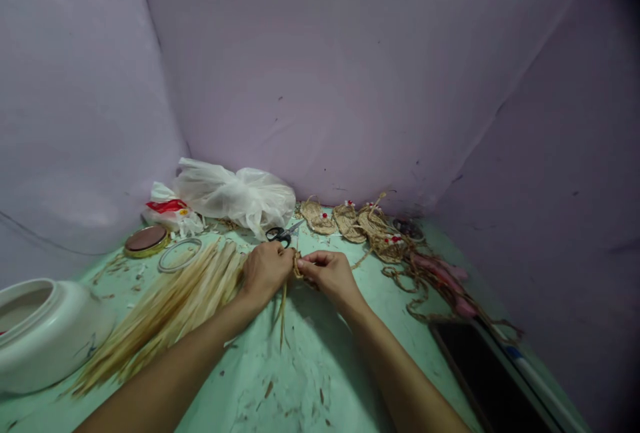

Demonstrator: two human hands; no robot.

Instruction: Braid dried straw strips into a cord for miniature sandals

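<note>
My left hand point(265, 270) and my right hand point(330, 274) meet over the pale green table point(300, 380), both closed on a small woven straw piece point(297, 264). Loose straw ends point(283, 313) hang down from it toward me. A bundle of long dry straw strips point(170, 310) lies just left of my left hand. Black-handled scissors point(284, 233) rest right behind my hands.
Several small woven straw sandals point(350, 220) lie at the back, with tangled cord point(425, 286) and pink pieces point(445, 280) to the right. A white plastic bag point(235, 196), a round lid point(146, 240), a metal ring point(179, 254), a white jar point(45, 330) and a dark tablet point(490, 380) surround the work spot.
</note>
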